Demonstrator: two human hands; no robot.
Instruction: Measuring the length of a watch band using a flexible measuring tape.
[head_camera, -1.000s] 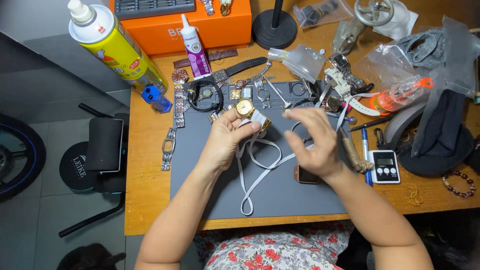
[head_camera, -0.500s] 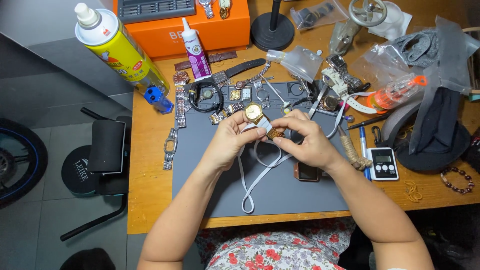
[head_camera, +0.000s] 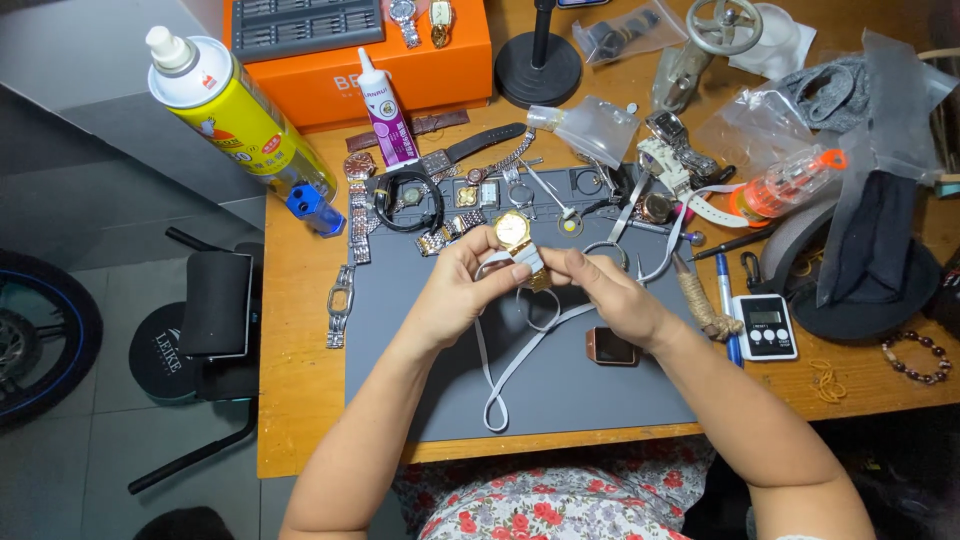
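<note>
Seen from above: a wooden desk (head_camera: 300, 400) crowded with watch parts, with a grey work mat (head_camera: 600, 390) spread across its middle. At the back, an orange box (head_camera: 420, 70) with a dark tray of bits on top. To its left, lying tilted, a tall yellow spray can (head_camera: 235, 115) with a white cap. On the right edge, a black cloth pouch (head_camera: 880, 260) in clear plastic, just beside an orange-capped clear bottle (head_camera: 785, 185). Behind the mat, a round black stand base (head_camera: 538, 75). Raised over the centre of the mat, both hands together: left hand (head_camera: 460, 290) closed around a gold-cased watch (head_camera: 514, 231), dial facing up, thumb and fingers pinching its lower edge; right hand (head_camera: 610, 290) closed too, fingertips pinching the band just beside the case, touching the left hand. Hanging from the watch, a pale grey strap (head_camera: 500, 370), looping down onto the mat. Just below the right wrist, a small rectangular watch (head_camera: 610, 347) with a dark face, flat on the mat. Right of the mat, a small white digital timer (head_camera: 765, 326), near a blue pen (head_camera: 728, 300). Left of the mat, a loose metal bracelet (head_camera: 340, 305).
</note>
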